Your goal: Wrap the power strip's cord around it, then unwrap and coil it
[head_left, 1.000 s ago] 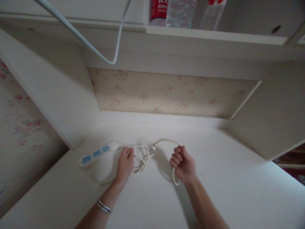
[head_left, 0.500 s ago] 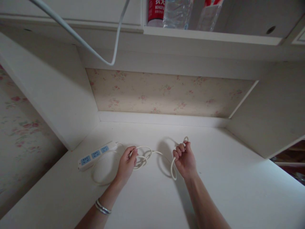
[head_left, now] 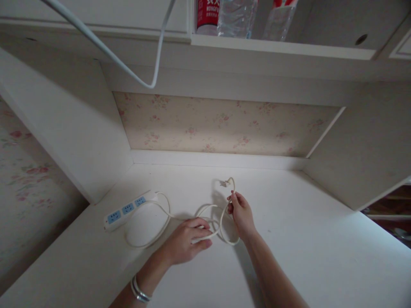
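Note:
A white power strip (head_left: 126, 209) with blue socket faces lies at the left of the desk. Its pale power cord (head_left: 169, 214) runs rightward in loose loops. My left hand (head_left: 188, 240) is at the coils in the middle, the cord passing between its thumb and fingers in a loose grip. In my right hand (head_left: 241, 214), thumb and fingers pinch the cord a short way below its end. The plug (head_left: 224, 183) hangs from the bent cord beyond my right hand. Part of the coil is hidden behind my left fingers.
The white desk (head_left: 289, 256) is walled by side panels and a floral back wall (head_left: 192, 124). Overhead, a shelf (head_left: 282, 47) holds a red-labelled bottle (head_left: 207, 15) and clear plastic containers. A thick white bent rod (head_left: 105, 51) hangs at the upper left.
My left hand has moved right and towards me, onto the coils. My right hand has shifted slightly left, and the plug now shows beyond it.

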`<state>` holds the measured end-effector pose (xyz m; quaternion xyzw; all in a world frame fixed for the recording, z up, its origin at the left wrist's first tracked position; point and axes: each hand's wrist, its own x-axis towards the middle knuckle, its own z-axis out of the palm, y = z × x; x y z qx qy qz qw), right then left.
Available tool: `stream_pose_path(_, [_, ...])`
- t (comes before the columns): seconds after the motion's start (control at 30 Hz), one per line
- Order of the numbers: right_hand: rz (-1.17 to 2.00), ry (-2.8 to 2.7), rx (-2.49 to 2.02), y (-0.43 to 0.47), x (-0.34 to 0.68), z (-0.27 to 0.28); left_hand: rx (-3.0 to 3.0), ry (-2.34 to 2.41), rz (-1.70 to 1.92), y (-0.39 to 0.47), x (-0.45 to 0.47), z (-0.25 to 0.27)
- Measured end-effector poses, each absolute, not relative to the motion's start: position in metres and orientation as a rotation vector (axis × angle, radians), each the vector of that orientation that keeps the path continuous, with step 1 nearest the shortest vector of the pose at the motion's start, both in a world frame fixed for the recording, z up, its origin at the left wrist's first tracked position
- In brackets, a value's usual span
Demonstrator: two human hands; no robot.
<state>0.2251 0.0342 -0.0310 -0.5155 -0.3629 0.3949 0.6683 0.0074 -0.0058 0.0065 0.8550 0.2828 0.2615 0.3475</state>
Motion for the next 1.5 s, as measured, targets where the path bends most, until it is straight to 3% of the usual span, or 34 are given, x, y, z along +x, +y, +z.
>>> stream_pose_path(0.17, [0.737, -0.664, -1.133, 0.038, 0.236, -0.031, 2.319, 0.710, 0.577, -0.016, 0.018, -0.003])
stream_pose_path(0.53, [0.706, -0.494, -1.185, 0.042, 0.253, -0.033, 2.036, 1.207, 0.945, 0.001, 0.013, -0.015])
stream_pose_path(0.83, [0.481, -0.386, -1.161, 0.046, 0.271, -0.039, 2.167, 1.352, 0.624, 0.007, 0.002, -0.021])
stream_pose_path(1.03, [0.583, -0.379, -1.253, 0.045, 0.277, -0.042, 2.105, 1.454, 0.594, 0.009, 0.004, -0.025])
stream_pose_path(1.3, [0.602, -0.439, -1.377, 0.048, 0.278, -0.050, 1.555, 1.331, 0.995, 0.018, 0.004, -0.026])
stream_pose_path(1.5, [0.504, -0.566, -1.512, 0.049, 0.292, -0.067, 0.963, 0.866, 1.045, 0.014, 0.003, -0.004])
